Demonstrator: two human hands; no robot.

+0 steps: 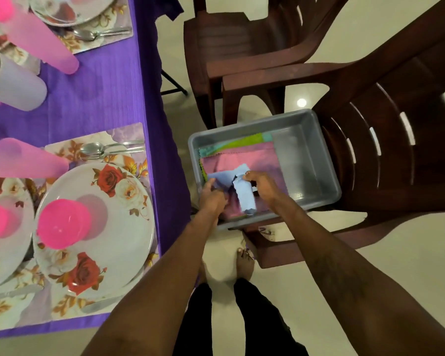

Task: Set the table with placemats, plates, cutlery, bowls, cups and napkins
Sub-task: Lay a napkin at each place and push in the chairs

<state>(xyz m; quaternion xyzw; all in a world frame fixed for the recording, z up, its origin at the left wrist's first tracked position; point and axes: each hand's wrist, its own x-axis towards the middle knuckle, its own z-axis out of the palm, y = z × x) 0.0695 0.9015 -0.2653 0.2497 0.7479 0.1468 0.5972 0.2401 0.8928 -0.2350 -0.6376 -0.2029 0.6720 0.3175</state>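
Soft, even indoor light fills the scene. A bright round glare spot sits on the glossy floor [301,102]. The pink bowl [62,223] casts a faint shadow on its plate [118,227]. Wide-angle distortion stretches the cups and chairs near the edges, which look slightly blurred.

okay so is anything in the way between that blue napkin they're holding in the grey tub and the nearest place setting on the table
Nothing visible blocks it. Both the left hand and right hand hold the blue napkin inside the grey tub on the chair. Only the tub's low wall and open floor separate it from the nearest placemat, though plate and cutlery fill most of it.
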